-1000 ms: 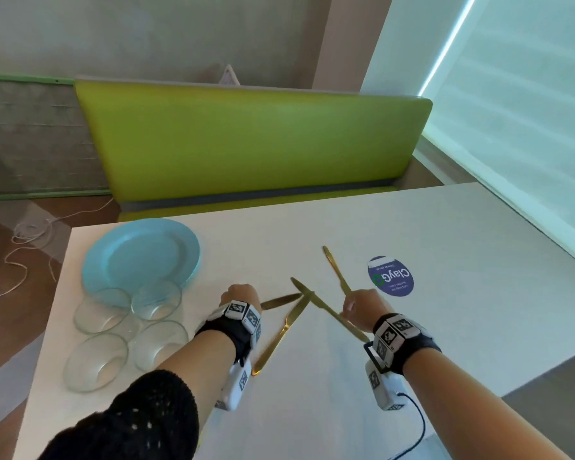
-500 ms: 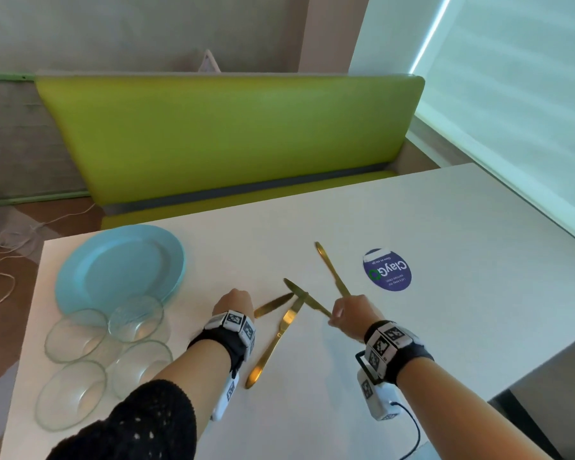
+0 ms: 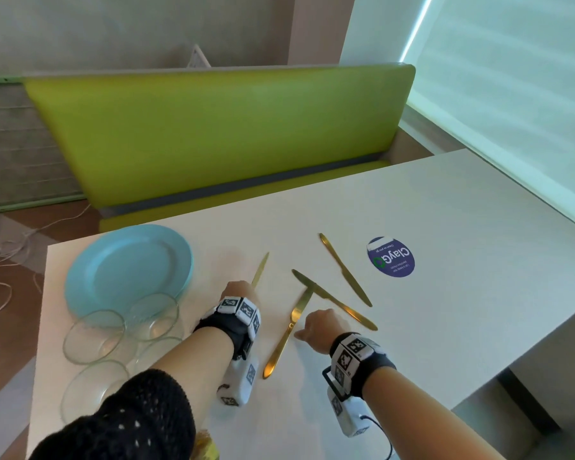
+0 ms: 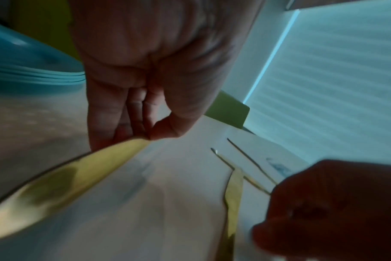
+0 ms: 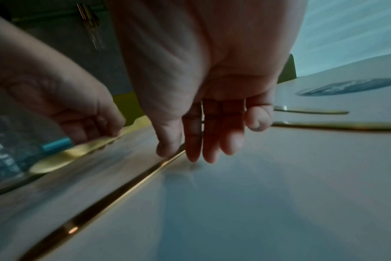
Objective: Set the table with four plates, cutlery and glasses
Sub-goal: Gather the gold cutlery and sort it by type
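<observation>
My left hand pinches the handle of a gold knife; its blade points away, just right of the stacked blue plates. My right hand reaches down with fairly straight fingers. Its thumb and fingertips stand on either side of a second gold knife that lies flat on the white table. A third knife lies across that one's tip, and another knife lies beyond it. Several clear glasses stand near the plates at the left.
A round purple sticker is on the table, right of the knives. A green bench runs along the far edge. The table's left edge is close to the glasses, and a white cable lies on the floor beyond it.
My right hand has let go of the crossing knife and come back to the nearer one. My left hand has swung its knife round so that the blade points away, beside the plates.
</observation>
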Available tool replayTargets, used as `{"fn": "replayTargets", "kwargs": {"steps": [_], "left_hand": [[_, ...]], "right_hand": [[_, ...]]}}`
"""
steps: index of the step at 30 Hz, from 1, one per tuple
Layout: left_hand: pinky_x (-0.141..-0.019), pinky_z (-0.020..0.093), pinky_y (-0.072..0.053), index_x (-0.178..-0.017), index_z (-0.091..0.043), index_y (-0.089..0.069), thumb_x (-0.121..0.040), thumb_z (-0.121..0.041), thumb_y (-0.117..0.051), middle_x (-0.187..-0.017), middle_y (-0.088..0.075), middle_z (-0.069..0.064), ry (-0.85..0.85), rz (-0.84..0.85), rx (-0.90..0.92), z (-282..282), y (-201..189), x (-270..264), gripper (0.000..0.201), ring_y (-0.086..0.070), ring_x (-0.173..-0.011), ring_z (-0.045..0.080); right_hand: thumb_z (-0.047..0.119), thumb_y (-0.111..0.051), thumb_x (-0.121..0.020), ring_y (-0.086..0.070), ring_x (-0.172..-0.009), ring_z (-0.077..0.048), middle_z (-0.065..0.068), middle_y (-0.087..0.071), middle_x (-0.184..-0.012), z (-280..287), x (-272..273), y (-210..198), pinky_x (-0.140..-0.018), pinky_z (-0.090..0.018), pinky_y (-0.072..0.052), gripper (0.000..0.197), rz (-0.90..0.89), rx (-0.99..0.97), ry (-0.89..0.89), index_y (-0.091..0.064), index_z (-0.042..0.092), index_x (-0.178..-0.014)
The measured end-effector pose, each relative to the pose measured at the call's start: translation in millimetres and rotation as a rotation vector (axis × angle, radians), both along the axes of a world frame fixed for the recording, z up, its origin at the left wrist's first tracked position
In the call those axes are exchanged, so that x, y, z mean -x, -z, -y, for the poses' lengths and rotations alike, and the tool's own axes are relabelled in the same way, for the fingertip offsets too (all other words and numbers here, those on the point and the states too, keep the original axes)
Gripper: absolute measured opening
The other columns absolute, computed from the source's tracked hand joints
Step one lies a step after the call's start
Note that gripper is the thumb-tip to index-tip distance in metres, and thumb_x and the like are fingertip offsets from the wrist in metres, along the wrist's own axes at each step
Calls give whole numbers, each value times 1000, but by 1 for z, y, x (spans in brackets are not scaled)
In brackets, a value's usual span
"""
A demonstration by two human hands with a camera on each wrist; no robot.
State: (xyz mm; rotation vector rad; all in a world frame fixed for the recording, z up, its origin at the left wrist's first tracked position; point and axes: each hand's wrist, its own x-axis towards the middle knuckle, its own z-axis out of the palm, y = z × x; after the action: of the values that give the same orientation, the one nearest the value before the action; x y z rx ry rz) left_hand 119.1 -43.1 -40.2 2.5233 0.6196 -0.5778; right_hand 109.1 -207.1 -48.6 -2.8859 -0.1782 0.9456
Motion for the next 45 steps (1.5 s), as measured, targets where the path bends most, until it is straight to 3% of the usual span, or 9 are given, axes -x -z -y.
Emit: {"fn": "replayTargets", "kwargs": {"steps": [5,7,10,14,20,24,35,41,45], "left_hand": [[-72,27,-43,-59,-8,-42,-97,-19,-38,-90,-68,11,-95,-2,155,-3,-19,-8,39,-63,-110,26],[-72,29,-55,-64,-5,-53,-94,-18,-42,-98,-72,16,-155,2,320,-2,-14,-10,34,-69,-96,29],[-77,40,-60,-73,0,-59,-91,-16,-45,-66,-65,12,-293,63,558,-2,-9,-4,28,-65,-64,28],[-43,21,-52,-86,-1,-53,-90,-9,-42,-60,-56,7,-302,107,637,-2,-10,1,15,-55,-46,17],[-47,21,-51,-90,-3,-51,-89,-2,-41,-64,-56,6,-295,156,665,-5,-15,8,10,-55,-51,16],[-54,24,-50,-108,-9,-49,-89,-1,-37,-68,-55,5,-317,160,711,-5,-15,8,24,-54,-56,16],[-38,13,-44,-99,-10,-50,-98,-17,-45,-66,-57,1,-359,223,722,2,-13,8,9,-52,-51,12],[-41,13,-45,-124,-1,-51,-98,-8,-43,-66,-54,5,-377,237,795,7,-13,3,28,-50,-54,14],[-48,18,-50,-106,-3,-57,-98,-14,-44,-69,-57,4,-359,210,815,12,-14,2,19,-53,-56,14]], "right_hand": [[52,-47,-92,-61,-102,-26,-8,-61,-110,-27,5,12,-75,-30,-45,50,-25,-31,113,-60,9,-113],[51,-52,-89,-62,-106,-26,-8,-62,-116,-33,6,13,-83,-31,-49,50,-19,-28,149,-59,9,-115],[47,-62,-85,-62,-105,-24,-8,-62,-116,-36,4,13,-85,-30,-52,51,-30,-26,219,-59,8,-117],[36,-65,-85,-61,-110,-23,-8,-61,-119,-32,2,10,-88,-29,-51,45,-51,-30,274,-57,7,-118],[18,-60,-82,-67,-99,-24,-7,-67,-103,-32,7,9,-81,-29,-56,7,-74,-101,422,-59,12,-86],[22,-59,-79,-64,-82,-22,-4,-62,-85,-32,12,9,-72,-27,-53,22,-25,-116,472,-46,17,-62],[22,-59,-83,-56,-75,-20,-1,-53,-71,-22,13,-2,-63,-23,-46,13,45,-47,455,-59,11,-76],[25,-57,-83,-60,-61,-18,-5,-69,-78,-20,-8,-30,-57,-26,-53,23,26,-227,509,-59,9,-67],[24,-55,-83,-55,-47,-13,0,-67,-64,-29,-26,-50,-43,-20,-46,22,0,-338,522,-66,6,-75]]}}
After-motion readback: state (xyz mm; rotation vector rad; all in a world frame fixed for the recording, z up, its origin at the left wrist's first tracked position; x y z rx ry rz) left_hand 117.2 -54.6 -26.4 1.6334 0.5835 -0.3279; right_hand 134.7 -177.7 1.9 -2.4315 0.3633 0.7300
